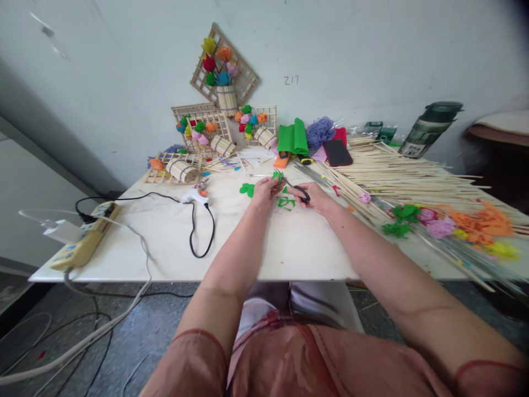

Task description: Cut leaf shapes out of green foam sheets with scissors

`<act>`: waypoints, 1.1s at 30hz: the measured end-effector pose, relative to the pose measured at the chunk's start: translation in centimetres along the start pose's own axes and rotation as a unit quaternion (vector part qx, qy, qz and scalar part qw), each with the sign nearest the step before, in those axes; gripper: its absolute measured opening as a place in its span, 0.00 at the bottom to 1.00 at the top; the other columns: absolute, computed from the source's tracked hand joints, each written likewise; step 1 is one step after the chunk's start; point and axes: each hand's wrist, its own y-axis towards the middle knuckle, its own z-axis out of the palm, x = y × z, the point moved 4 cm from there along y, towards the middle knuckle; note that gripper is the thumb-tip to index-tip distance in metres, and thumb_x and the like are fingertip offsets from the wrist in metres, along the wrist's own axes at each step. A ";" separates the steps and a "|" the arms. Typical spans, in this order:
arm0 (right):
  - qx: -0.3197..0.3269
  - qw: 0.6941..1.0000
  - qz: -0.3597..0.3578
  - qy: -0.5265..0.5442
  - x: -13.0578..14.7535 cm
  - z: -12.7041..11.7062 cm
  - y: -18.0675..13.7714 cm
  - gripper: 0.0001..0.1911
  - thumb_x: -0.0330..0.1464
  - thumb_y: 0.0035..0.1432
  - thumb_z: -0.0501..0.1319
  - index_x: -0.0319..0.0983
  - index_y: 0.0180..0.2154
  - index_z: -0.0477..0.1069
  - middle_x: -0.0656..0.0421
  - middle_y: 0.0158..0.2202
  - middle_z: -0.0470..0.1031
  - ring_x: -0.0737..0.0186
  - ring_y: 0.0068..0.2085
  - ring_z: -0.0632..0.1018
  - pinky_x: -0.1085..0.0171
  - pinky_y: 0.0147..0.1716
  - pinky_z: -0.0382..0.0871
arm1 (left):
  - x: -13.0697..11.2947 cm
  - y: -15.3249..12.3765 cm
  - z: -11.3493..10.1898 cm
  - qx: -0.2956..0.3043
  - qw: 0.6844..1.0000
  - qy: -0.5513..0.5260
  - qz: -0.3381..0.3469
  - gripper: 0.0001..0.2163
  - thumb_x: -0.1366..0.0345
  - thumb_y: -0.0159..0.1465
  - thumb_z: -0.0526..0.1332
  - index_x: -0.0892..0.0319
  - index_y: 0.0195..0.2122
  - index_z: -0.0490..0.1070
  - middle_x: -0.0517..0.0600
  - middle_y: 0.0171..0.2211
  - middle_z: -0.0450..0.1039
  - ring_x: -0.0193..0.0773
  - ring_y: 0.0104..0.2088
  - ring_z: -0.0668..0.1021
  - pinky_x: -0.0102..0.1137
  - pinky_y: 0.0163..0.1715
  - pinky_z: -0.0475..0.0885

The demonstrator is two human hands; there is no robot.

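Above the middle of the white table, my left hand (266,191) pinches a small piece of green paper (277,176). My right hand (311,196) is closed around the dark handles of a pair of scissors (303,192), whose blades point at the green piece. I cannot tell whether the blades touch it. Left of my left hand lies a cut green petal shape (247,189). Green paper scraps (286,203) are scattered on the table between and below my hands.
A white hot glue gun (195,197) with a black cord lies left of my hands, near a power strip (85,237). Behind are a green paper roll (293,137), a phone (338,153) and small flower baskets (223,145). Bamboo sticks (397,171) and paper flowers (440,226) cover the right side.
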 end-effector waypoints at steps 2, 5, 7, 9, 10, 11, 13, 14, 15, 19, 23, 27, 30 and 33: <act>-0.002 1.000 0.001 -0.001 0.0 0.0 0.0 0.17 0.39 0.42 0.72 0.34 0.26 0.71 0.65 0.15 0.65 0.77 0.14 0.61 0.75 0.11 0.52 | 0.0 0.0 0.0 0.003 1.000 0.002 0.000 0.11 0.68 0.51 0.71 0.61 0.23 0.67 0.48 0.26 0.77 0.38 0.40 0.81 0.30 0.43 0.70; -0.003 1.000 0.000 0.005 -0.1 -0.1 0.1 0.16 0.39 0.43 0.72 0.34 0.26 0.72 0.65 0.15 0.64 0.77 0.14 0.61 0.74 0.11 0.51 | 0.1 0.0 0.0 0.004 1.000 0.002 0.000 0.11 0.68 0.51 0.71 0.61 0.24 0.67 0.48 0.25 0.77 0.38 0.40 0.81 0.30 0.44 0.70; -0.001 1.000 -0.006 0.013 -0.2 -0.1 0.2 0.15 0.38 0.44 0.71 0.34 0.26 0.72 0.65 0.15 0.64 0.77 0.14 0.61 0.74 0.11 0.51 | 0.1 0.0 0.0 0.003 1.000 0.001 0.001 0.10 0.68 0.52 0.70 0.61 0.24 0.67 0.48 0.25 0.77 0.37 0.37 0.81 0.30 0.43 0.70; 0.002 1.000 -0.012 0.018 -0.2 -0.1 0.3 0.14 0.37 0.44 0.71 0.34 0.26 0.72 0.65 0.15 0.64 0.76 0.14 0.61 0.74 0.11 0.51 | 0.1 0.0 0.0 0.002 1.000 0.002 0.002 0.10 0.69 0.52 0.70 0.61 0.24 0.67 0.48 0.25 0.77 0.36 0.35 0.81 0.30 0.42 0.70; 0.001 1.000 -0.014 0.020 -0.2 -0.1 0.3 0.14 0.37 0.44 0.71 0.34 0.26 0.72 0.65 0.15 0.64 0.76 0.14 0.61 0.74 0.10 0.51 | 0.0 0.0 0.0 0.001 1.000 0.002 0.002 0.10 0.69 0.52 0.69 0.61 0.24 0.67 0.48 0.25 0.77 0.35 0.34 0.81 0.30 0.42 0.70; 0.002 1.000 -0.015 0.021 -0.2 0.0 0.3 0.14 0.36 0.44 0.71 0.34 0.26 0.71 0.65 0.15 0.64 0.76 0.14 0.61 0.74 0.10 0.51 | 0.0 0.0 0.0 0.000 1.000 0.002 0.001 0.10 0.69 0.53 0.69 0.61 0.24 0.67 0.48 0.25 0.77 0.35 0.34 0.81 0.30 0.41 0.70; 0.003 1.000 -0.015 0.024 -0.2 0.0 0.3 0.13 0.36 0.44 0.71 0.34 0.25 0.71 0.65 0.15 0.63 0.76 0.14 0.60 0.74 0.10 0.50 | 0.0 0.0 0.0 0.000 1.000 0.001 0.001 0.10 0.69 0.53 0.69 0.61 0.24 0.67 0.48 0.25 0.77 0.35 0.33 0.81 0.30 0.41 0.71; 0.005 1.000 -0.017 0.024 -0.1 0.0 0.3 0.14 0.36 0.44 0.71 0.34 0.25 0.71 0.65 0.14 0.63 0.77 0.14 0.60 0.74 0.10 0.50 | 0.0 0.0 0.0 0.001 1.000 0.001 0.001 0.09 0.69 0.53 0.69 0.61 0.24 0.67 0.48 0.26 0.77 0.35 0.33 0.81 0.30 0.41 0.71; 0.008 1.000 -0.018 0.023 -0.1 0.1 0.3 0.14 0.36 0.44 0.71 0.34 0.25 0.71 0.65 0.14 0.63 0.77 0.14 0.60 0.74 0.10 0.50 | 0.0 0.0 0.0 0.000 1.000 0.001 0.001 0.09 0.68 0.53 0.69 0.61 0.25 0.68 0.48 0.26 0.77 0.35 0.33 0.81 0.30 0.41 0.71; 0.011 1.000 -0.022 0.012 0.1 0.1 0.3 0.15 0.38 0.44 0.72 0.34 0.25 0.71 0.65 0.14 0.62 0.77 0.14 0.60 0.74 0.10 0.50 | -0.1 0.0 -0.1 -0.007 1.000 -0.002 -0.001 0.10 0.67 0.53 0.70 0.60 0.26 0.67 0.49 0.26 0.77 0.37 0.36 0.82 0.30 0.41 0.72; 0.007 1.000 -0.016 0.003 0.1 0.0 0.3 0.16 0.39 0.44 0.72 0.34 0.25 0.71 0.65 0.14 0.62 0.77 0.13 0.60 0.73 0.10 0.49 | -0.1 0.0 -0.1 -0.015 1.000 -0.010 -0.004 0.09 0.69 0.55 0.68 0.60 0.26 0.67 0.48 0.25 0.77 0.36 0.33 0.82 0.30 0.39 0.72; 0.011 1.000 -0.018 0.003 0.0 0.1 0.4 0.17 0.40 0.43 0.72 0.35 0.24 0.70 0.65 0.14 0.62 0.77 0.14 0.59 0.74 0.10 0.49 | -0.1 0.0 -0.1 -0.014 1.000 -0.015 0.000 0.07 0.70 0.56 0.66 0.61 0.25 0.67 0.48 0.25 0.77 0.34 0.29 0.81 0.29 0.37 0.72; 0.011 1.000 -0.016 0.003 0.0 0.1 0.4 0.19 0.41 0.41 0.73 0.35 0.23 0.69 0.65 0.14 0.62 0.77 0.14 0.59 0.74 0.10 0.49 | -0.1 0.1 -0.2 -0.014 1.000 -0.014 0.002 0.07 0.70 0.55 0.67 0.61 0.26 0.67 0.48 0.25 0.77 0.33 0.29 0.80 0.28 0.37 0.73; 0.010 1.000 -0.017 -0.002 0.0 0.2 0.4 0.19 0.41 0.40 0.74 0.35 0.22 0.69 0.65 0.14 0.62 0.77 0.15 0.59 0.74 0.10 0.49 | -0.1 0.2 -0.3 -0.019 1.000 -0.013 0.003 0.07 0.70 0.56 0.67 0.61 0.26 0.67 0.48 0.25 0.77 0.34 0.29 0.81 0.28 0.38 0.73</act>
